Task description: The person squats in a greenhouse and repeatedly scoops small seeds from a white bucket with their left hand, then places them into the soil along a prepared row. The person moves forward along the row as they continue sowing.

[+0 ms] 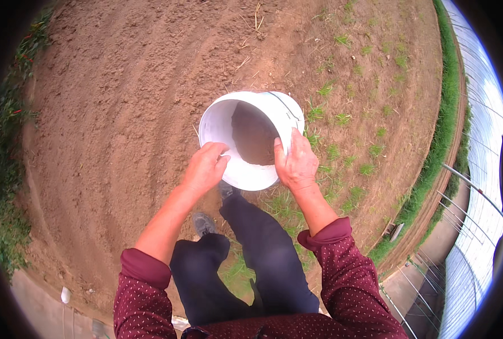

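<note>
A white plastic bucket [251,180] is tipped so that its mouth faces me, and brown, soil-like material [255,140] covers part of its inside. On the near left of the rim rests my left hand [207,165], its fingers curled over the edge. My right hand [297,163] grips the right side of the rim, with the thumb at the inner edge and the fingers along the outer wall. A thin wire handle [283,106] lies against the far right wall. The bucket is above the ground in front of my legs.
Bare tilled soil [120,106] spreads left and ahead. Green tufts [342,118] grow on the right, before a grass strip [438,118] and a greenhouse wall of clear film [480,148]. Leafy plants with red fruits [9,127] line the far left. My shoes [204,224] stand on the soil.
</note>
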### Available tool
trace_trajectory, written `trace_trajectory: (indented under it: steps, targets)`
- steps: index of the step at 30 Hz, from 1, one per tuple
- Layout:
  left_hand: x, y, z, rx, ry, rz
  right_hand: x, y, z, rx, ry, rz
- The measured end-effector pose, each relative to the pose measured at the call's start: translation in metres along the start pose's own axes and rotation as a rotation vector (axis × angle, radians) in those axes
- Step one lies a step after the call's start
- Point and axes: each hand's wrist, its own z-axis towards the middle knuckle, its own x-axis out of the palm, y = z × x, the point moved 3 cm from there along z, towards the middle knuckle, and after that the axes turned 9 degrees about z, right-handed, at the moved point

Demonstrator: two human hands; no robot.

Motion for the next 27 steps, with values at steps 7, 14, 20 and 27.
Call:
trace_trajectory:
  steps: [7, 14, 20, 27]
  targets:
    - [0.028, -0.012, 0.081, 0.128, 0.044, 0.302, -0.011, -0.068, 0.050, -0.030, -0.161, 0.071]
    - [0.074, -0.021, 0.148, 0.388, 0.034, 0.430, 0.009, -0.063, 0.024, -0.040, -0.358, 0.425]
    - [0.124, -0.051, 0.163, 0.297, 0.265, 0.482, 0.017, -0.051, 0.011, -0.161, -0.414, 0.361]
    - [0.134, -0.016, 0.092, 0.238, 0.527, 0.493, 0.017, -0.049, -0.001, -0.114, -0.476, 0.349]
